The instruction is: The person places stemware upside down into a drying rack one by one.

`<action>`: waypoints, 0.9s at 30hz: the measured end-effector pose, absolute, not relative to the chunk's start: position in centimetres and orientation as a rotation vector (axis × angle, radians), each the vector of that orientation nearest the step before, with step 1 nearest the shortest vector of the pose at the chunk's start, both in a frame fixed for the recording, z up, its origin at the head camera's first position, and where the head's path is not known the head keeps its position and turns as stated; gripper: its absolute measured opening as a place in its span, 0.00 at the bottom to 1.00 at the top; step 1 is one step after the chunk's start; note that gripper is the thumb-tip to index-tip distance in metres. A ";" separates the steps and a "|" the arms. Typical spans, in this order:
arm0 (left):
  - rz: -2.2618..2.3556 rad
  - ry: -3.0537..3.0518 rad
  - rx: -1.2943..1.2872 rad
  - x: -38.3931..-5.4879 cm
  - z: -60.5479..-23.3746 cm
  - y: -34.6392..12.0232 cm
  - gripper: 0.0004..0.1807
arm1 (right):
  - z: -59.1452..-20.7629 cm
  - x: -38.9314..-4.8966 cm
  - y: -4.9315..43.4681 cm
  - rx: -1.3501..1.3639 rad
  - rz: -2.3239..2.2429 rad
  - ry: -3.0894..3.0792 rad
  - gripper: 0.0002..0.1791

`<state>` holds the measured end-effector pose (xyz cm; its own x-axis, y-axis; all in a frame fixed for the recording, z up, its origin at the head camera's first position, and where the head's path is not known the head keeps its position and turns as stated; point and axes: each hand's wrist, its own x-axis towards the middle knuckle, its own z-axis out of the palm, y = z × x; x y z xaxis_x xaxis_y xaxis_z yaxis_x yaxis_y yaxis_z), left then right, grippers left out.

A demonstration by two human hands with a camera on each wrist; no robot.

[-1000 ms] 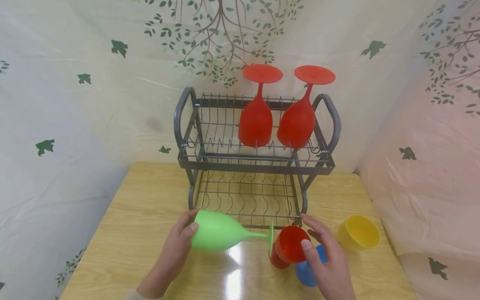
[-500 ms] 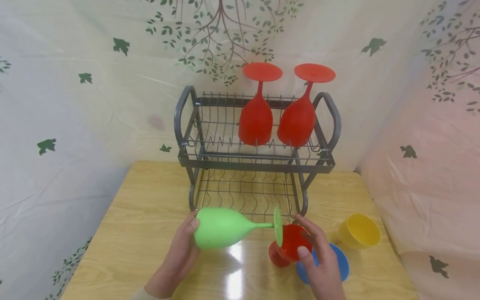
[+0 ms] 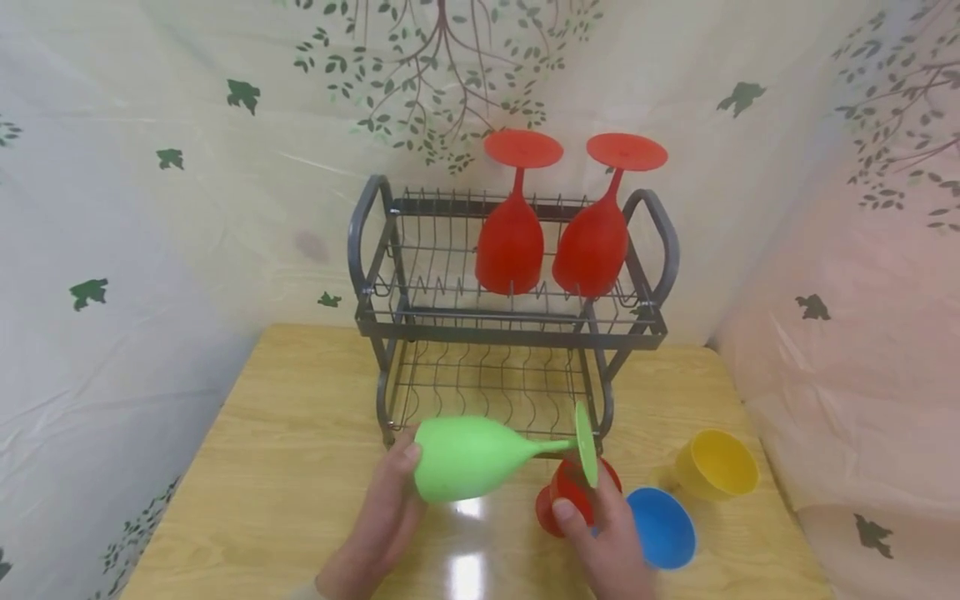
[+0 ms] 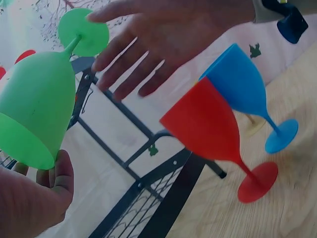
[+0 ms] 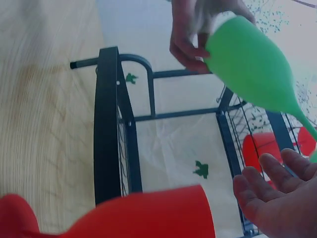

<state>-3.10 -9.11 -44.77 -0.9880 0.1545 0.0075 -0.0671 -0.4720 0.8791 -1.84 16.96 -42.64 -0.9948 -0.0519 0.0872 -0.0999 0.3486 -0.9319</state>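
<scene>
A green plastic goblet (image 3: 468,460) lies sideways in the air in front of the rack, its foot pointing right. My left hand (image 3: 384,510) grips it at the bowl's rim, fingers outside the cup in the left wrist view. Beside the goblet's foot is my right hand (image 3: 603,537), its fingers (image 4: 124,54) extended and spread, holding nothing. Below that hand a red goblet (image 4: 205,121) stands upright on the table, partly hidden by it in the head view. A blue goblet (image 3: 662,529) stands just to the right of the red one.
A dark two-tier dish rack (image 3: 517,333) stands at the back of the wooden table (image 3: 292,433). On its upper tier two red goblets, a left one (image 3: 510,246) and a right one (image 3: 592,246), rest upside down. A yellow goblet (image 3: 717,464) stands at the right.
The left hand has carried the green goblet to the right, its foot swinging up slightly. The right hand has shifted left toward that foot, uncovering the blue goblet.
</scene>
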 end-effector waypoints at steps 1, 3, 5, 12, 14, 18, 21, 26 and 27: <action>2.588 1.529 0.139 -3.1 -44.8 -8.9 0.25 | -42.7 -1.9 16.7 0.140 1.779 -2.556 0.28; 2.585 1.514 0.167 -3.0 -44.7 -8.5 0.25 | -42.7 -2.1 16.3 0.138 1.805 -2.565 0.28; 2.589 1.496 0.197 -2.9 -44.7 -8.2 0.25 | -42.7 -2.3 15.9 0.129 1.853 -2.565 0.28; 2.619 1.463 0.263 -3.0 -44.4 -7.3 0.23 | -42.1 -2.3 14.9 0.192 1.839 -2.507 0.27; 2.625 1.462 0.253 -3.0 -44.3 -7.1 0.24 | -42.0 -2.3 14.6 0.210 1.835 -2.488 0.29; 2.634 1.447 0.237 -3.1 -44.2 -6.7 0.24 | -41.8 -2.4 14.1 0.168 1.917 -2.445 0.33; 2.633 1.424 0.255 -3.2 -44.1 -6.6 0.24 | -41.5 -2.4 13.6 0.127 2.005 -2.400 0.34; 2.637 1.364 0.292 -3.2 -44.2 -6.5 0.23 | -41.0 -2.5 13.1 0.091 2.082 -2.334 0.34; 2.636 1.358 0.292 -3.2 -44.2 -6.5 0.23 | -40.9 -2.5 13.1 0.087 2.089 -2.324 0.34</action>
<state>-3.16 -6.48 -44.24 -0.9677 0.2320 0.0987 -0.0543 -0.5742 0.8169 -2.46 13.06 -40.88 -0.9983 -0.0310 0.0490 -0.0520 0.1051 -0.9931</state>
